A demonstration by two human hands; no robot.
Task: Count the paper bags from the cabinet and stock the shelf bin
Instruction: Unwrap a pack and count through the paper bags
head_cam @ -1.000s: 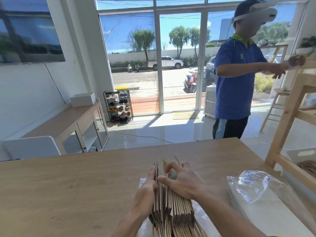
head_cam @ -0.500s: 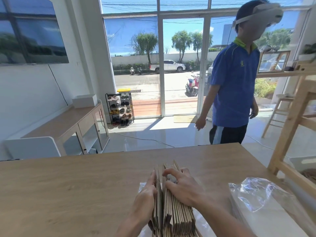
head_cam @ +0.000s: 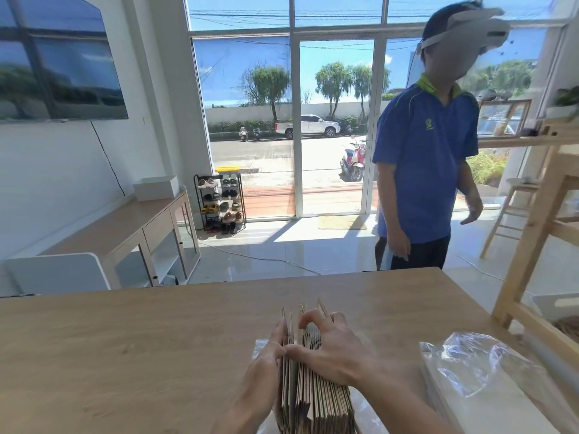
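Observation:
A stack of flat brown paper bags (head_cam: 316, 399) stands on edge on the wooden table (head_cam: 141, 346), near its front edge. My left hand (head_cam: 266, 361) presses against the stack's left side, its thumb holding a few bags apart from the others. My right hand (head_cam: 332, 349) lies over the top of the stack, fingers spread and curled into the bag edges. Both hands are on the bags. The bottom of the stack runs out of frame.
A crumpled clear plastic wrapper (head_cam: 479, 368) lies on the table to the right. A wooden shelf frame (head_cam: 532, 233) stands at the right edge. A person in a blue shirt (head_cam: 423, 170) stands beyond the table's far edge. A low cabinet (head_cam: 125, 227) lines the left wall.
The person in blue lowered their arm from the shelf and stepped left, closer to the table. My fingers shifted slightly along the bag edges; the stack stayed in place.

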